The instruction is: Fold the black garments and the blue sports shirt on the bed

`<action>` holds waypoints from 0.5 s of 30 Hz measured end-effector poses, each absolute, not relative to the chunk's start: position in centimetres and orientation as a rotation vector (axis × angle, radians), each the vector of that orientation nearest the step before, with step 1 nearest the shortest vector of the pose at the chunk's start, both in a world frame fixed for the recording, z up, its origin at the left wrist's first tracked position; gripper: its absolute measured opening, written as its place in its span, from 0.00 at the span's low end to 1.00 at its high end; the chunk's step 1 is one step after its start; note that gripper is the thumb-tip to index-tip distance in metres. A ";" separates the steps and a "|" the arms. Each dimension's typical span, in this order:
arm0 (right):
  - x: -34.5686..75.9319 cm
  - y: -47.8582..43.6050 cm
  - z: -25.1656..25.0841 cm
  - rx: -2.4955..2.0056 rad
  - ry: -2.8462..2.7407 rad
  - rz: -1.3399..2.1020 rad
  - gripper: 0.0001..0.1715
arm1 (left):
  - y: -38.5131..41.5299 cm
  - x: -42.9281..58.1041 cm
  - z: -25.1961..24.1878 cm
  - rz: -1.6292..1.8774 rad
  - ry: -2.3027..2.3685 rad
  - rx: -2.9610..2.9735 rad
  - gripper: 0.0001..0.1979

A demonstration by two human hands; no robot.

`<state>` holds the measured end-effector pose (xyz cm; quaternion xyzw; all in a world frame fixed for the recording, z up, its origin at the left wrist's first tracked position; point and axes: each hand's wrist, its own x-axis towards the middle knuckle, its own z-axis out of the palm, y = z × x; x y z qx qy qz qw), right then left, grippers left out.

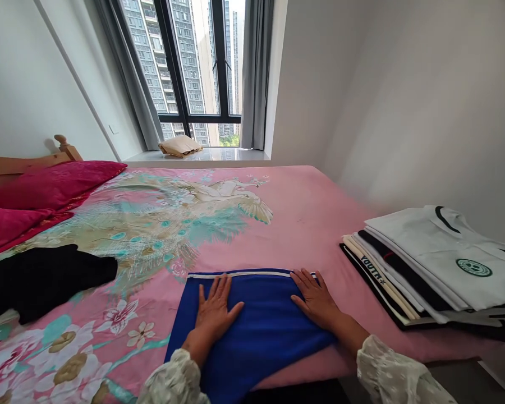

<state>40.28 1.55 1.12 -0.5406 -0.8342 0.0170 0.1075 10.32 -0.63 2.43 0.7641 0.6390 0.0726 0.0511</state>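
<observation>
A blue garment (263,320) with a white stripe along its far edge lies spread at the near edge of the bed; its kind is unclear. Part of it hangs toward me over the side. My left hand (216,311) rests flat on its left part, fingers apart and pointing at the striped edge. On the right part lies my right hand (315,297), also flat, with fingertips near the far right corner. Neither hand grips the cloth.
To the right stands a stack of folded shirts (429,258), a white one on top. A black garment (46,278) lies at the left on the patterned pink bedsheet (294,219). Red pillows (54,185) sit by the wooden headboard. A beige folded cloth (180,146) is on the windowsill.
</observation>
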 end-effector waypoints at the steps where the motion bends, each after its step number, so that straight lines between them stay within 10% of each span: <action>1: 40.9 1.6 0.6 -1.615 -2.455 0.027 0.34 | -0.5 9.6 1.8 0.222 2.055 2.272 0.37; 15: 40.7 1.4 0.3 -1.631 -2.381 -0.016 0.36 | 5.0 11.4 5.2 0.333 1.854 2.483 0.23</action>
